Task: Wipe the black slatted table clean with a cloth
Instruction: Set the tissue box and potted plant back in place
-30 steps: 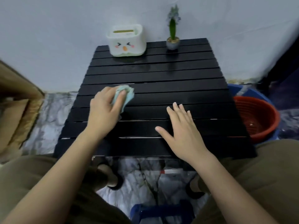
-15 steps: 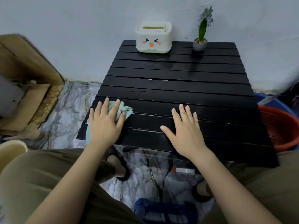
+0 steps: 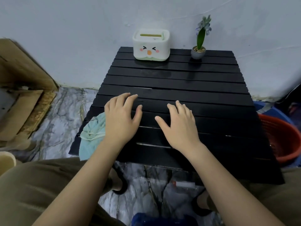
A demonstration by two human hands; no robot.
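Currently both hands, left hand [image 3: 120, 118] and right hand [image 3: 180, 126], lie flat and empty on the table [image 3: 187, 82]; the unheld cloth [image 3: 92, 132] overhangs its edge and may slide off.

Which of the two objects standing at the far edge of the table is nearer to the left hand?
The white tissue box with a face; the small potted plant stands farther right.
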